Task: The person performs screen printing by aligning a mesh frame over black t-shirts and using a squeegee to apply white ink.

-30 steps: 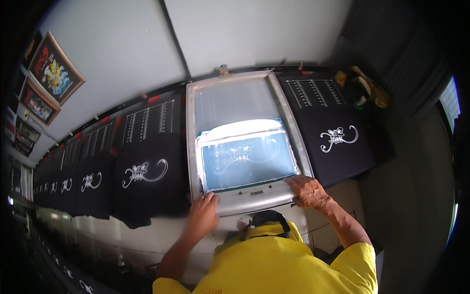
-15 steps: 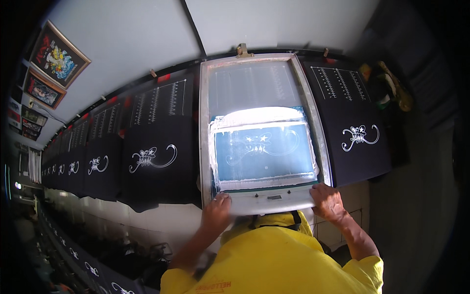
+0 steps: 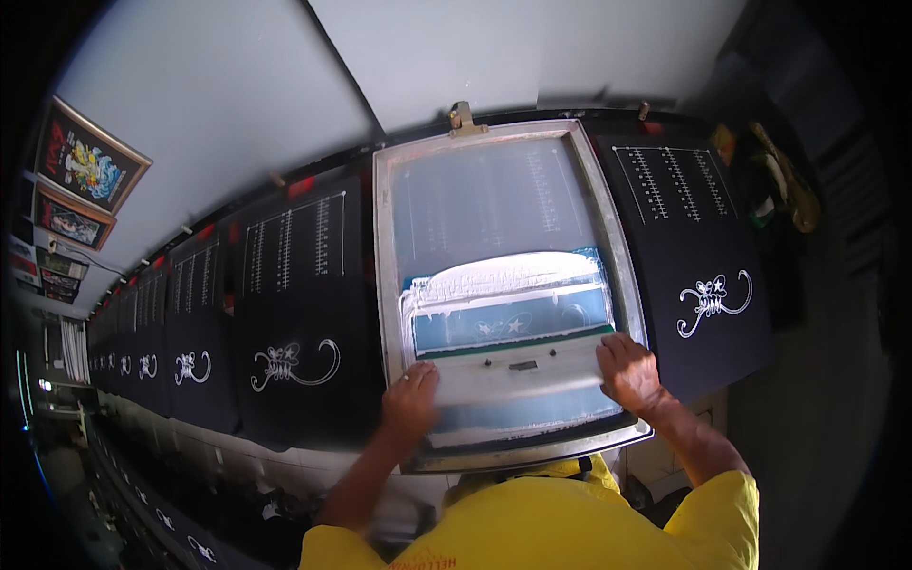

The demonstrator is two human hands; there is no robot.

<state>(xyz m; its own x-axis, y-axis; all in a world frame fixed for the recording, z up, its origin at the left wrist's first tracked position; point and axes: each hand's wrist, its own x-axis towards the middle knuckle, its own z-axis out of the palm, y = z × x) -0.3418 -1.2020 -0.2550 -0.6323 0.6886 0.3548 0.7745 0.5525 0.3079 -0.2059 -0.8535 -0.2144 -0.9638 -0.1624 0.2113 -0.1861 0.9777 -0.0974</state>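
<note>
Head view, looking down: a long dark surface [image 3: 313, 446] runs away to the left of a metal-framed printing screen [image 3: 494, 285], carrying a row of black shirts [image 3: 294, 313], each bearing a white curling motif and a grid of fine white lines. One more printed black shirt [image 3: 698, 275] lies just right of the screen. The screen's frame is rectangular, dull silver, its mesh pale grey at the far end and blue-green nearer the person, with a glossy band of white ink [image 3: 503, 280] across the middle. A long, flat squeegee [image 3: 518, 366] lies crosswise on the mesh below that ink. The left hand [image 3: 410, 399] grips its left end, fingers curled closed over it; the right hand [image 3: 627, 370] clasps its right end the same way. Half a second earlier both hands sat lower, at the screen's near frame edge; they now hold the squeegee farther up the mesh. Framed colourful pictures [image 3: 85, 166] hang on the wall far left of the screen.
</note>
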